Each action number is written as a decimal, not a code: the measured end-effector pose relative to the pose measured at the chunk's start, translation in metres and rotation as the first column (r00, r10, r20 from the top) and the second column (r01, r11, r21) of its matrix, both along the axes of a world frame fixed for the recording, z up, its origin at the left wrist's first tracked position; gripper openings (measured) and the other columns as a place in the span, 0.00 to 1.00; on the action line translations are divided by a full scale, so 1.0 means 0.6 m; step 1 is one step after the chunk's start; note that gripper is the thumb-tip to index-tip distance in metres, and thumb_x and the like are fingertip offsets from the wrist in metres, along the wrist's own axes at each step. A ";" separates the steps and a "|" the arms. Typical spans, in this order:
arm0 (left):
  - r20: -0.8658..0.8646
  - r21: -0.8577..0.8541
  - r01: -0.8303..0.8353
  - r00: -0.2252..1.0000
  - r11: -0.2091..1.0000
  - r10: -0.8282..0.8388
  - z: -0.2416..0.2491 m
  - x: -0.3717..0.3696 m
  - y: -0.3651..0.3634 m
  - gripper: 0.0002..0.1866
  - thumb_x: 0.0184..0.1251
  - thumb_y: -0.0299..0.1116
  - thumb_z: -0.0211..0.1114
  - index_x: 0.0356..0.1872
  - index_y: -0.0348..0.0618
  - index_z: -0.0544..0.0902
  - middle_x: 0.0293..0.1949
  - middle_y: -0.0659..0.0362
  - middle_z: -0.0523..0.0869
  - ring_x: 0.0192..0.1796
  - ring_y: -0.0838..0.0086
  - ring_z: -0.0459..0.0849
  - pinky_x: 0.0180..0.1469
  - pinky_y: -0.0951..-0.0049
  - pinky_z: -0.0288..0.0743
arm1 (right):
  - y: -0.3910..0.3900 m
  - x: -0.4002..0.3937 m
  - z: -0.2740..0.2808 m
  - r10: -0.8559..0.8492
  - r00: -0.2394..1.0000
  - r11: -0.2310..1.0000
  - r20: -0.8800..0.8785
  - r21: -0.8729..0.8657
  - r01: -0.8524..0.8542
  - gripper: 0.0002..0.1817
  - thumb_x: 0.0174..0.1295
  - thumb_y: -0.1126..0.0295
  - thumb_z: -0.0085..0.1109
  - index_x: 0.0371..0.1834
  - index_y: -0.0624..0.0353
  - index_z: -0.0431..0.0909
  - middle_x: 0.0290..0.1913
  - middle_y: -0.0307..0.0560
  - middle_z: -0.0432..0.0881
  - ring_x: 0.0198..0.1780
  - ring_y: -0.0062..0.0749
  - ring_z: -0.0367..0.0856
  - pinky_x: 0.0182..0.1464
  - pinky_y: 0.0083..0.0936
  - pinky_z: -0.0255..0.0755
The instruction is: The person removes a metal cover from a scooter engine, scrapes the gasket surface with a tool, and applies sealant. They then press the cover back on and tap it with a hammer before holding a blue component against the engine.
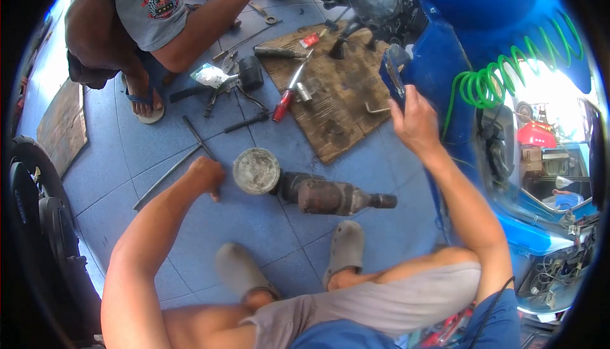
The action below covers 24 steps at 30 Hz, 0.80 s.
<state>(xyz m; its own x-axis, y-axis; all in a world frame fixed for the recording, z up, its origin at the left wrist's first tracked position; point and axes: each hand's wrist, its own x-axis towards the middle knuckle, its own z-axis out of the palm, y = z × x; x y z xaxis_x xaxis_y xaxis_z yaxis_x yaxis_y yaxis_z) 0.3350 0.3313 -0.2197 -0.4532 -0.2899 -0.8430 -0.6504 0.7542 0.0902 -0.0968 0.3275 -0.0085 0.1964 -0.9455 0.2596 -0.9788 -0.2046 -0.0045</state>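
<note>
My left hand (pixel 206 176), fingers curled, is low over the tiles beside a T-shaped metal tool (pixel 166 181), overlapping the end of its crossbar; what the fingers hold, if anything, is hidden. My right hand (pixel 417 123) is raised at the edge of the wooden board, closed around a dark blue piece (pixel 393 73) with shiny edges. Between my arms lies a greasy metal assembly with a round pale disc (pixel 256 171) at one end and a brown cylindrical body (pixel 330 197) narrowing to a dark stub.
The stained wooden board (pixel 343 117) carries a red-handled screwdriver (pixel 284 104) and a bent hex key (pixel 377 109). A black-headed mallet (pixel 250 73) lies left of it. Another person (pixel 149 6) crouches at upper left. A blue vehicle body (pixel 460 76) with a green coiled hose (pixel 489 88) stands at right.
</note>
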 end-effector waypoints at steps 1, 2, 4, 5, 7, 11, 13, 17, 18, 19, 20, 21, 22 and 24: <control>0.000 0.001 -0.001 1.000 1.000 0.001 0.000 0.000 0.001 0.32 0.50 0.63 0.80 0.50 0.50 0.92 0.48 0.60 0.93 0.56 0.61 0.90 0.57 0.59 0.81 | 0.000 0.000 0.000 0.002 1.000 1.000 0.000 -0.001 -0.002 0.15 0.69 0.67 0.65 0.43 0.64 0.69 0.37 0.63 0.83 0.42 0.62 0.85 0.44 0.50 0.79; -0.005 -0.006 0.000 1.000 1.000 0.000 -0.001 0.001 0.002 0.32 0.50 0.63 0.80 0.49 0.51 0.92 0.48 0.60 0.93 0.56 0.61 0.90 0.57 0.59 0.81 | 0.000 -0.001 -0.001 0.002 1.000 1.000 0.000 0.000 -0.002 0.15 0.69 0.67 0.65 0.43 0.64 0.69 0.37 0.63 0.83 0.42 0.62 0.85 0.44 0.50 0.79; -0.011 -0.013 0.001 1.000 1.000 -0.001 -0.006 0.003 0.002 0.32 0.49 0.63 0.80 0.48 0.51 0.92 0.47 0.60 0.93 0.56 0.61 0.90 0.56 0.59 0.81 | 0.000 -0.001 -0.001 0.001 1.000 1.000 0.001 0.000 -0.001 0.15 0.69 0.67 0.66 0.43 0.64 0.70 0.37 0.63 0.83 0.42 0.62 0.85 0.44 0.50 0.79; -0.023 -0.018 0.004 1.000 1.000 -0.004 -0.011 0.005 0.002 0.32 0.49 0.63 0.80 0.48 0.51 0.93 0.46 0.60 0.93 0.55 0.61 0.90 0.56 0.59 0.82 | 0.000 -0.001 -0.001 0.001 1.000 1.000 0.001 0.000 -0.001 0.15 0.69 0.67 0.66 0.43 0.64 0.70 0.37 0.63 0.83 0.42 0.62 0.85 0.44 0.50 0.79; -0.035 -0.023 0.007 0.999 1.000 -0.008 -0.011 0.005 0.001 0.31 0.48 0.63 0.80 0.48 0.52 0.93 0.46 0.60 0.93 0.55 0.60 0.90 0.55 0.58 0.82 | 0.000 0.000 0.000 -0.007 1.000 1.000 -0.002 0.002 0.007 0.15 0.69 0.66 0.65 0.43 0.64 0.70 0.37 0.63 0.83 0.42 0.62 0.85 0.44 0.50 0.79; -0.011 0.008 -0.034 0.999 0.999 0.034 -0.014 0.004 -0.002 0.31 0.48 0.63 0.81 0.48 0.53 0.93 0.44 0.59 0.94 0.54 0.61 0.91 0.55 0.58 0.82 | 0.000 -0.001 -0.001 0.003 1.000 1.000 -0.002 -0.001 -0.003 0.15 0.69 0.66 0.65 0.43 0.64 0.70 0.37 0.63 0.83 0.41 0.62 0.85 0.44 0.51 0.79; -0.004 0.011 -0.040 0.999 0.999 0.041 -0.015 0.003 -0.001 0.31 0.48 0.63 0.81 0.48 0.53 0.93 0.44 0.59 0.94 0.53 0.61 0.91 0.55 0.58 0.83 | -0.001 -0.002 -0.001 0.004 1.000 1.000 -0.002 -0.001 -0.004 0.15 0.69 0.67 0.65 0.43 0.64 0.70 0.37 0.63 0.83 0.42 0.62 0.85 0.44 0.51 0.79; -0.010 0.000 -0.017 1.000 1.000 0.017 -0.005 0.000 -0.002 0.30 0.49 0.62 0.81 0.48 0.53 0.93 0.44 0.59 0.94 0.53 0.61 0.91 0.54 0.59 0.83 | -0.001 -0.001 0.000 0.008 1.000 1.000 0.003 0.000 -0.008 0.15 0.69 0.67 0.65 0.43 0.65 0.70 0.37 0.64 0.83 0.41 0.63 0.85 0.44 0.51 0.79; -0.009 0.000 -0.017 1.000 1.000 0.017 -0.003 0.000 -0.002 0.30 0.49 0.62 0.81 0.48 0.53 0.93 0.45 0.59 0.94 0.53 0.61 0.91 0.54 0.59 0.83 | -0.001 -0.001 0.000 0.014 1.000 1.000 0.006 -0.007 -0.014 0.15 0.69 0.67 0.65 0.43 0.65 0.70 0.37 0.65 0.83 0.41 0.63 0.85 0.44 0.51 0.79; -0.009 -0.001 -0.016 1.000 1.000 0.016 -0.004 0.000 -0.002 0.30 0.49 0.62 0.81 0.48 0.53 0.93 0.45 0.59 0.94 0.53 0.61 0.91 0.54 0.59 0.83 | 0.000 -0.001 0.000 0.019 1.000 1.000 0.009 -0.014 -0.019 0.14 0.69 0.67 0.65 0.43 0.65 0.70 0.37 0.65 0.83 0.42 0.64 0.85 0.44 0.51 0.79; -0.005 0.006 -0.022 1.000 1.000 0.022 -0.005 0.000 -0.002 0.30 0.50 0.62 0.81 0.48 0.53 0.93 0.45 0.60 0.94 0.53 0.61 0.91 0.54 0.59 0.83 | 0.000 -0.001 0.000 0.019 1.000 1.000 0.009 -0.014 -0.019 0.14 0.69 0.67 0.65 0.43 0.65 0.70 0.37 0.65 0.83 0.42 0.64 0.85 0.44 0.51 0.79; 0.000 0.013 -0.027 1.000 1.000 0.027 -0.004 0.000 -0.003 0.29 0.50 0.62 0.81 0.48 0.53 0.93 0.45 0.60 0.94 0.53 0.61 0.91 0.54 0.59 0.83 | 0.001 0.000 -0.001 0.014 1.000 1.000 0.008 -0.014 -0.014 0.14 0.69 0.67 0.65 0.43 0.65 0.70 0.37 0.66 0.84 0.42 0.64 0.85 0.44 0.51 0.79; 0.000 0.013 -0.027 1.000 1.000 0.027 -0.003 -0.001 -0.003 0.29 0.50 0.62 0.81 0.48 0.53 0.93 0.45 0.60 0.94 0.53 0.61 0.91 0.54 0.59 0.83 | 0.001 0.000 0.000 0.009 1.000 1.000 0.007 -0.015 -0.009 0.14 0.69 0.67 0.64 0.42 0.65 0.71 0.37 0.66 0.84 0.42 0.64 0.85 0.45 0.51 0.79; 0.005 0.010 -0.024 1.000 1.000 0.024 -0.001 -0.002 -0.002 0.29 0.51 0.61 0.80 0.48 0.52 0.93 0.44 0.60 0.94 0.53 0.62 0.91 0.54 0.59 0.83 | 0.001 -0.001 0.000 0.005 1.000 1.000 0.007 -0.009 -0.005 0.14 0.69 0.67 0.64 0.42 0.65 0.71 0.38 0.66 0.84 0.42 0.64 0.85 0.45 0.51 0.79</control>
<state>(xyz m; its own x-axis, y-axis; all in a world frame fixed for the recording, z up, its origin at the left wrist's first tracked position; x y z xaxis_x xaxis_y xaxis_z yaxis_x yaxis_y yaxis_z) 0.3340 0.3298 -0.2201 -0.4424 -0.2919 -0.8480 -0.6689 0.7373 0.0952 -0.0973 0.3280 -0.0087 0.1989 -0.9423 0.2692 -0.9778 -0.2092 -0.0097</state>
